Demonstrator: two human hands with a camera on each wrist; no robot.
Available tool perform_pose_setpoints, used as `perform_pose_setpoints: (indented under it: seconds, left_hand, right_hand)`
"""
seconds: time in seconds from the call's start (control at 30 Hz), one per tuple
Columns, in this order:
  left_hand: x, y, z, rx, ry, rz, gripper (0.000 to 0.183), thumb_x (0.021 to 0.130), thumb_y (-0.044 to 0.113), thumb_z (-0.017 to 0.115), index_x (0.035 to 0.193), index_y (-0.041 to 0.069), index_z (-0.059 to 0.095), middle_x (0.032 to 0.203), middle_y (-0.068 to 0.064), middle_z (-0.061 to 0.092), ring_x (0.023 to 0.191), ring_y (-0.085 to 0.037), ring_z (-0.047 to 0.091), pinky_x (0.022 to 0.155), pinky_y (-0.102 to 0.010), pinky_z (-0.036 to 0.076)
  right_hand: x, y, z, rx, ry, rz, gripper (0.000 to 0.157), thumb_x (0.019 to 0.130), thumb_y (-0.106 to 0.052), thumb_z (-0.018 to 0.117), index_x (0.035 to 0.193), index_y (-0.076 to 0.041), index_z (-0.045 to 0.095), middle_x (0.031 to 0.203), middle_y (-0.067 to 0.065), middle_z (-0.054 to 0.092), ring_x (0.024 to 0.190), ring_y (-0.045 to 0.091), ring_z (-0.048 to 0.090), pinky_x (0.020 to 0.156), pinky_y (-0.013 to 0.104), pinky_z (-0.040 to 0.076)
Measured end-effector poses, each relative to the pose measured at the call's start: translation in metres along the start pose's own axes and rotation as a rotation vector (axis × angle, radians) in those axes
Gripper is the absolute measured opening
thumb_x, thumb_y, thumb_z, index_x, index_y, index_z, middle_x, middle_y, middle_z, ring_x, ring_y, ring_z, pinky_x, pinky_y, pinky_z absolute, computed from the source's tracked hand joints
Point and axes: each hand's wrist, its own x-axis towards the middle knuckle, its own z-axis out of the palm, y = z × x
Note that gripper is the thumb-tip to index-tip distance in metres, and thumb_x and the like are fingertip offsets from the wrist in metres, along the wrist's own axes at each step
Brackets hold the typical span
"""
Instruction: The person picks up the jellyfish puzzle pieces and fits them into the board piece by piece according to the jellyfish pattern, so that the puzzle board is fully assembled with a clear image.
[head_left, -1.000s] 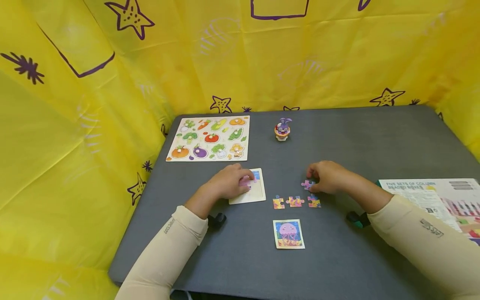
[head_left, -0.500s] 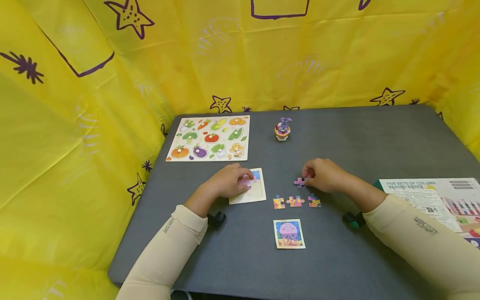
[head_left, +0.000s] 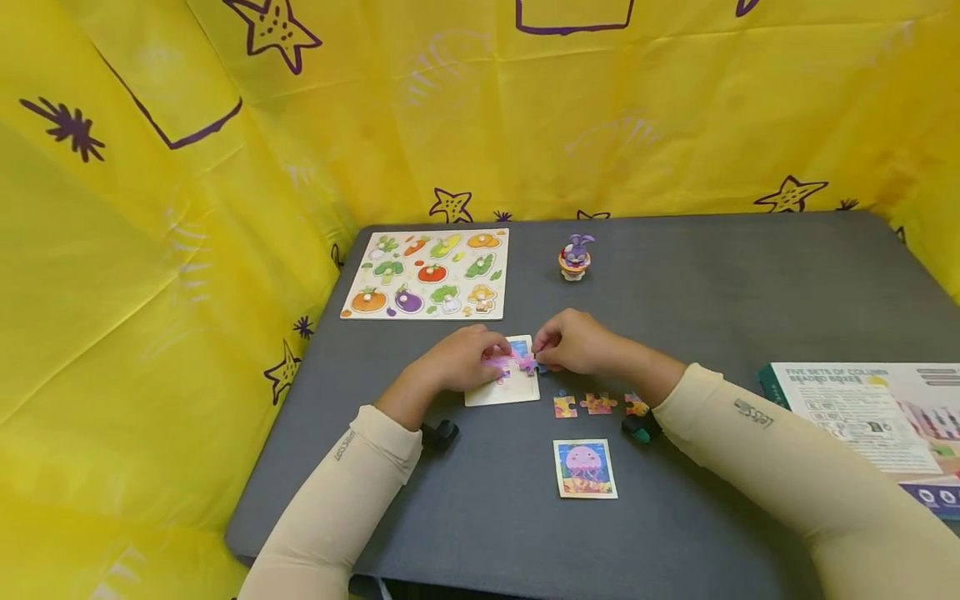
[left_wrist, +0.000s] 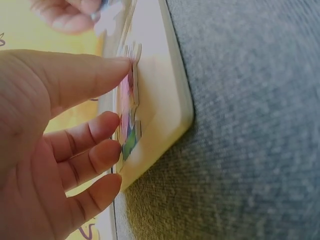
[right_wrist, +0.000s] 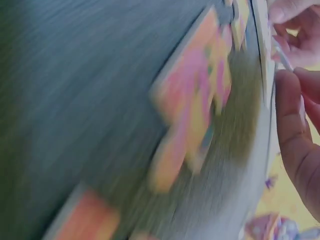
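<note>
In the head view, the left hand [head_left: 467,360] covers part of the puzzle tray [head_left: 513,393] at centre, and the right hand [head_left: 581,343] hides part of the held piece [head_left: 527,364]. The right arm [head_left: 720,417] partly covers the rightmost loose piece [head_left: 636,403]. The box [head_left: 892,417] is cut off by the right edge, its finer print too small to read.

In the left wrist view, the right hand is blurred and cropped at upper left. In the right wrist view, the lower-left piece [right_wrist: 85,217] is smeared and cropped; the bright shape at lower right is probably the toy [right_wrist: 280,227].
</note>
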Motion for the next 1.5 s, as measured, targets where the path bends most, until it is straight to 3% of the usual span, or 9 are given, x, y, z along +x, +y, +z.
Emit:
perform_pose_setpoints:
  seconds: [0.17, 0.33, 0.53, 0.67, 0.87, 1.0, 1.13, 1.27, 1.5]
  left_hand:
    - [0.002, 0.0, -0.001, -0.02, -0.004, 0.006, 0.03, 0.095, 0.024, 0.071, 0.124, 0.019, 0.069, 0.107, -0.005, 0.062, 0.102, -0.021, 0.057, 0.095, -0.038, 0.047]
    - [0.005, 0.002, -0.001, -0.004, 0.013, 0.009, 0.025, 0.096, 0.026, 0.07, 0.119, 0.019, 0.069, 0.101, -0.005, 0.061, 0.096, -0.022, 0.057, 0.09, -0.038, 0.047]
    - [0.009, 0.004, 0.0, 0.02, 0.013, -0.021, 0.02, 0.095, 0.026, 0.071, 0.114, 0.02, 0.067, 0.094, -0.004, 0.058, 0.09, -0.021, 0.055, 0.083, -0.038, 0.046]
    - [0.011, 0.007, -0.002, 0.023, -0.009, -0.041, 0.021, 0.095, 0.026, 0.072, 0.113, 0.019, 0.066, 0.094, -0.003, 0.059, 0.09, -0.022, 0.055, 0.083, -0.038, 0.046]
    - [0.011, 0.009, -0.003, 0.017, -0.019, -0.053, 0.02, 0.094, 0.025, 0.073, 0.112, 0.019, 0.066, 0.094, -0.004, 0.06, 0.09, -0.022, 0.056, 0.084, -0.039, 0.047]
    - [0.012, 0.008, -0.003, 0.011, -0.017, -0.055, 0.02, 0.094, 0.025, 0.073, 0.112, 0.019, 0.066, 0.095, -0.004, 0.061, 0.091, -0.023, 0.057, 0.084, -0.039, 0.048]
    - [0.013, 0.008, -0.003, 0.018, -0.023, -0.047, 0.021, 0.095, 0.025, 0.072, 0.113, 0.019, 0.065, 0.097, -0.004, 0.061, 0.092, -0.023, 0.057, 0.086, -0.04, 0.048]
    - [0.014, 0.009, -0.005, 0.044, -0.039, -0.045, 0.021, 0.096, 0.026, 0.071, 0.115, 0.02, 0.064, 0.098, -0.004, 0.061, 0.092, -0.023, 0.057, 0.087, -0.039, 0.048]
    - [0.012, 0.009, -0.003, 0.085, -0.035, -0.034, 0.021, 0.098, 0.026, 0.066, 0.119, 0.02, 0.065, 0.099, -0.003, 0.059, 0.094, -0.021, 0.056, 0.088, -0.039, 0.048]
  right_hand:
    - [0.014, -0.009, 0.012, 0.084, -0.029, 0.052, 0.004, 0.091, -0.007, 0.075, 0.093, -0.006, 0.078, 0.074, 0.002, 0.071, 0.064, 0.012, 0.063, 0.062, 0.024, 0.052]
    - [0.018, -0.015, 0.017, 0.07, -0.005, 0.071, 0.004, 0.089, -0.004, 0.075, 0.09, -0.005, 0.078, 0.073, 0.002, 0.071, 0.063, 0.011, 0.064, 0.06, 0.023, 0.053]
    - [0.022, -0.019, 0.013, -0.063, 0.022, 0.062, 0.004, 0.086, -0.008, 0.077, 0.089, -0.007, 0.077, 0.07, 0.0, 0.069, 0.061, 0.011, 0.062, 0.058, 0.023, 0.049]
    - [0.024, -0.017, 0.008, -0.215, 0.05, 0.054, 0.008, 0.083, -0.014, 0.08, 0.087, -0.011, 0.073, 0.073, 0.001, 0.065, 0.069, 0.015, 0.059, 0.063, 0.026, 0.045]
    - [0.024, -0.017, 0.008, -0.332, 0.043, 0.034, 0.013, 0.084, -0.02, 0.081, 0.087, -0.014, 0.07, 0.08, 0.002, 0.063, 0.078, 0.02, 0.058, 0.07, 0.032, 0.043]
    - [0.016, -0.02, 0.007, -0.396, 0.01, 0.015, 0.015, 0.086, -0.023, 0.08, 0.091, -0.014, 0.069, 0.083, 0.002, 0.063, 0.081, 0.021, 0.058, 0.072, 0.035, 0.043]
    - [-0.003, -0.022, 0.003, -0.479, -0.062, -0.028, 0.021, 0.085, -0.024, 0.083, 0.097, -0.014, 0.07, 0.086, 0.002, 0.063, 0.083, 0.021, 0.057, 0.076, 0.037, 0.045]
    - [-0.024, -0.021, 0.0, -0.536, -0.15, -0.02, 0.029, 0.08, -0.026, 0.087, 0.1, -0.014, 0.069, 0.091, 0.002, 0.061, 0.086, 0.021, 0.055, 0.079, 0.038, 0.046]
    - [-0.046, -0.009, 0.007, -0.544, -0.141, 0.004, 0.032, 0.076, -0.029, 0.09, 0.093, -0.018, 0.066, 0.093, 0.003, 0.055, 0.083, 0.021, 0.053, 0.073, 0.036, 0.043]
